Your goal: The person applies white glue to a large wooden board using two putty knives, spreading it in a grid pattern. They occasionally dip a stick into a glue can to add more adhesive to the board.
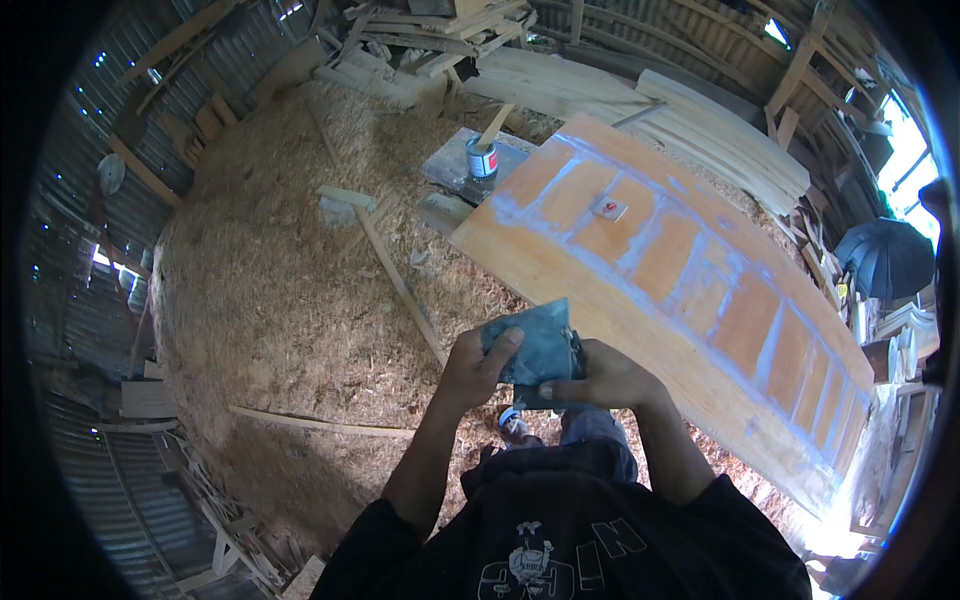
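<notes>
In front of my body I hold a flat, blue-green rectangular sheet [541,345], dusty and worn, its exact kind unclear. My left hand [474,368] is closed on its left side, thumb lying on the upper face. From the other side my right hand [612,380] grips a darker flat piece [535,398] at the sheet's lower edge; whether this is a second piece or a fold, I cannot tell. Some pale lumpy residue shows along the sheet's right edge. Beyond my hands to the right lies a wooden panel door [570,270] with whitish filler smeared along its panel joints.
On the door rests a small pale square item [610,207]. A tin [482,158] with a wooden stick [495,125] stands on a board at its far left corner. Wood shavings [270,300] and loose battens [400,285] cover the floor. Planks [700,130] are stacked behind; a dark umbrella [885,258] is at right.
</notes>
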{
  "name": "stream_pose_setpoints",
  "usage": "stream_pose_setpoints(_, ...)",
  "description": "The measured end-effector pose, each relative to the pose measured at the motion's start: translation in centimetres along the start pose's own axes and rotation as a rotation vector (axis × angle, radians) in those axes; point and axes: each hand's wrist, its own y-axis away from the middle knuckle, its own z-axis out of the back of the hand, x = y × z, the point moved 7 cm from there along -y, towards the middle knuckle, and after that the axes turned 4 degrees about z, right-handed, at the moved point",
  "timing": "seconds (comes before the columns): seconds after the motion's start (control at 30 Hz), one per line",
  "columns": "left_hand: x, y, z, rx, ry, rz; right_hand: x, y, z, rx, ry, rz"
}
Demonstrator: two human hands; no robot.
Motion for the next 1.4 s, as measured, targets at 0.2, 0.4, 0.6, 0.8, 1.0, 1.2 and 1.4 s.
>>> stream_pose_setpoints(0.2, 1.2, 0.7, 1.0, -0.353, 0.413, -0.044, 0.1, 1.0, 1.6, -0.254, -0.593, 0.297)
stream_pose_setpoints(0.4, 0.8, 1.0, -1.5, -0.361, 0.400, -0.075, -2.7, -0.1, -0.2, -0.597, -0.793, 0.371)
stream_pose_setpoints(0.6, 0.5, 1.7, -1.8, -0.369, 0.398, -0.088, -1.3, 1.4, 1.4, -0.671, -0.653, 0.496)
stream_pose_setpoints(0.8, -1.5, 1.8, -1.7, -0.349, 0.247, -0.156, 0.3, 2.1, 1.1, -0.595, -0.364, 0.402)
stream_pose_setpoints(1.0, -1.8, 2.0, -0.8, -0.349, 0.113, -0.139, 2.6, 2.3, 1.2, -0.590, 0.122, 0.513)
stream_pose_setpoints(1.2, -1.4, 2.7, -0.2, -0.378, 0.041, -0.159, 2.7, 1.9, 0.8, -0.477, 0.265, 0.328)
stream_pose_setpoints(1.4, -0.6, 2.9, 0.3, -0.385, 0.009, -0.128, 3.1, 1.5, 0.5, -0.368, 0.240, 0.239)
